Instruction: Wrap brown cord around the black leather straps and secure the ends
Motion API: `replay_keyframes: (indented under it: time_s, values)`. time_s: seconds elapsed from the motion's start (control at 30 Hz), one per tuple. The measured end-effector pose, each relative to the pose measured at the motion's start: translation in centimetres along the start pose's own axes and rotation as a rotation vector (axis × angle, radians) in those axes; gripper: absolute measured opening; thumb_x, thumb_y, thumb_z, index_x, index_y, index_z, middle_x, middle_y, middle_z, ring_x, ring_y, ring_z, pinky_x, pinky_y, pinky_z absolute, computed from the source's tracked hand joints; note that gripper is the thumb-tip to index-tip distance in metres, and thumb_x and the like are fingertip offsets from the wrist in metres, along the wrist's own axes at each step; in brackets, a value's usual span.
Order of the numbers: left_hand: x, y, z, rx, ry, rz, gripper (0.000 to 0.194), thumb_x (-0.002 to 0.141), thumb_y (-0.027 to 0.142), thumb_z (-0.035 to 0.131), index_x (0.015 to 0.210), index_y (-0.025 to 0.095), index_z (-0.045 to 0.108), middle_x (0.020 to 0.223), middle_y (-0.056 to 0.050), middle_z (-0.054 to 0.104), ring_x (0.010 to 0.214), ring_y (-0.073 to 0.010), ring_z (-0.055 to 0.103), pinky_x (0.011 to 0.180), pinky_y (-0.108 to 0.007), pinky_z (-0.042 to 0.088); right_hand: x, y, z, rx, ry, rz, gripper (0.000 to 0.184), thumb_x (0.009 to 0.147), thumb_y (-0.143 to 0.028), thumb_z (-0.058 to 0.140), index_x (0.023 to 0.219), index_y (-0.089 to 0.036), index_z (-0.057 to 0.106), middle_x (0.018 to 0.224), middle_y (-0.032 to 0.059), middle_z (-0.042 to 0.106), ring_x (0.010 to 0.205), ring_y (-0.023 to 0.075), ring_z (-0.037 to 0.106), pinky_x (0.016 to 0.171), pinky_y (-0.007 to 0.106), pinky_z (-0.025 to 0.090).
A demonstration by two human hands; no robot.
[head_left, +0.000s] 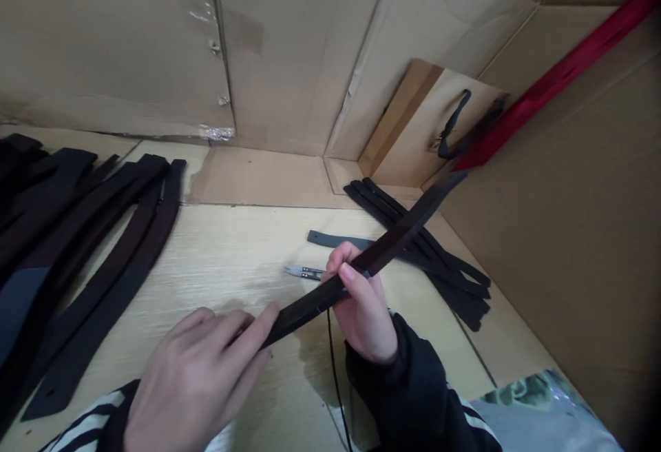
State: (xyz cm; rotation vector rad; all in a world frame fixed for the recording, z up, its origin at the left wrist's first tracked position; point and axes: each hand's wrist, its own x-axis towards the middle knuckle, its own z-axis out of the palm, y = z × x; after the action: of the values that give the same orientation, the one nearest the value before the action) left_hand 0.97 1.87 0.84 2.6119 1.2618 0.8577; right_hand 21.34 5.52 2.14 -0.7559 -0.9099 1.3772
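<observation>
The person's right hand (pixel 364 307) grips a dark leather strap (pixel 397 235) between thumb and fingers near its middle. The left hand (pixel 196 376) is closed lightly on the strap's near end; how firm that hold is cannot be determined. The strap is raised above the pale wood-grain surface (pixel 217 266), angled across the body, with its far tip over a crossed bundle of black straps (pixel 418 252).

Risk: thread snips (pixel 304 272) lie just beside the right hand's fingers, blades pointing away from the hand. A sideways slip of that hand could knock them or bring the fingers onto the blades. A thin black cord (pixel 333 376) runs down below the strap past the right sleeve and could snag on a cuff or the snips. A swing of the far tip could disturb the crossed bundle and the grey strap (pixel 335 240) beneath it.

Edges: the surface meets cardboard sheeting (pixel 527 245) on the far and right sides, limiting movement there. The widest working room is leftward, bounded by the stacked straps (pixel 77 231).
</observation>
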Motion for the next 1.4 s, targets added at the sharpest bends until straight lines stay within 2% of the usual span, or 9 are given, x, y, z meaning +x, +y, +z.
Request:
replay_keyframes:
  time_s: [0.2,0.43,0.63,0.8,0.97,1.1,1.2,1.27,1.4]
  values:
    - [-0.4,0.0,-0.3,-0.679,-0.436,-0.261,0.036,0.093,0.04,0.048,0.126,0.029,0.052,0.08,0.002,0.072,0.051,-0.0129,0.066,0.038,-0.018,0.05,-0.1,0.2,-0.2,0.097,-0.119,0.009,0.019,0.072,-0.033,0.07,0.074,-0.02,0.056,0.06,-0.006,0.036,0.051,0.0076,0.029,0.047,0.022,0.023]
    - [0.2,0.3,-0.1,-0.226,-0.094,-0.218,0.026,0.091,0.033,0.049,0.11,0.023,0.065,0.082,-0.006,0.072,0.07,-0.0245,0.067,0.069,-0.042,0.054,0.4,0.5,-0.6,0.008,-0.078,-0.127,0.022,0.076,-0.026,0.068,0.063,-0.019,0.052,0.052,-0.0075,0.033,0.048,0.0072,0.027,0.048,0.024,0.02]
    - [0.3,0.8,0.8,-1.538,-0.968,-0.585,0.072,0.09,0.066,0.012,0.115,0.016,0.058,0.056,-0.002,0.064,0.031,-0.0113,0.043,0.034,-0.023,0.034,-0.2,0.3,-0.3,0.079,-0.184,-0.157,0.031,0.074,-0.028,0.067,0.057,-0.02,0.043,0.046,-0.0092,0.03,0.041,0.0061,0.023,0.044,0.023,0.023]
    - [0.8,1.9,1.2,-1.46,-0.651,-0.64,0.044,0.085,0.061,0.046,0.072,0.02,0.053,0.042,0.009,0.037,0.034,-0.0071,0.03,0.042,-0.021,0.028,-0.3,0.1,-0.8,0.013,-0.177,-0.121,0.024,0.073,-0.036,0.069,0.064,-0.019,0.054,0.052,-0.0062,0.038,0.047,0.0079,0.03,0.046,0.024,0.023]
    - [1.2,3.1,-1.5,-0.389,-0.158,-0.39,0.024,0.084,0.044,0.058,0.075,0.022,0.064,0.061,0.0,0.059,0.06,-0.0187,0.056,0.063,-0.033,0.043,0.0,0.1,-0.8,-0.018,-0.1,-0.063,0.027,0.078,-0.039,0.064,0.062,-0.019,0.054,0.053,-0.0052,0.041,0.046,0.0082,0.031,0.046,0.024,0.024]
    - [0.7,3.2,-0.8,-0.895,-0.483,-0.535,0.044,0.089,0.059,0.04,0.094,0.022,0.062,0.087,-0.007,0.072,0.067,-0.021,0.066,0.059,-0.032,0.049,-0.3,0.4,-0.9,0.009,-0.137,-0.055,0.033,0.074,-0.042,0.068,0.057,-0.02,0.049,0.046,-0.0081,0.034,0.041,0.0064,0.025,0.044,0.023,0.024]
    - [-0.1,3.0,0.9,-1.513,-0.933,-0.64,0.078,0.084,0.073,0.002,0.094,0.018,0.057,0.05,-0.003,0.063,0.028,-0.014,0.045,0.033,-0.025,0.035,-0.6,0.4,-1.0,0.008,-0.16,-0.056,0.034,0.071,-0.044,0.071,0.057,-0.02,0.051,0.047,-0.0077,0.037,0.042,0.0064,0.027,0.045,0.023,0.025]
    - [-0.5,3.0,1.5,-1.507,-0.776,-0.708,0.063,0.089,0.069,0.015,0.08,0.019,0.053,0.03,0.012,0.029,0.022,-0.006,0.017,0.035,-0.021,0.029,-0.6,0.3,-0.9,0.002,-0.173,-0.054,0.036,0.066,-0.049,0.073,0.059,-0.02,0.053,0.047,-0.0072,0.038,0.043,0.0071,0.029,0.045,0.023,0.024]
    - [-0.3,3.6,0.8,-0.852,-0.353,-0.604,0.03,0.087,0.049,0.053,0.084,0.02,0.059,0.053,0.005,0.052,0.042,-0.011,0.044,0.044,-0.022,0.038,-0.3,0.1,-0.5,-0.027,-0.126,-0.038,0.032,0.071,-0.049,0.071,0.068,-0.02,0.055,0.054,-0.0063,0.039,0.047,0.0082,0.031,0.046,0.024,0.023]
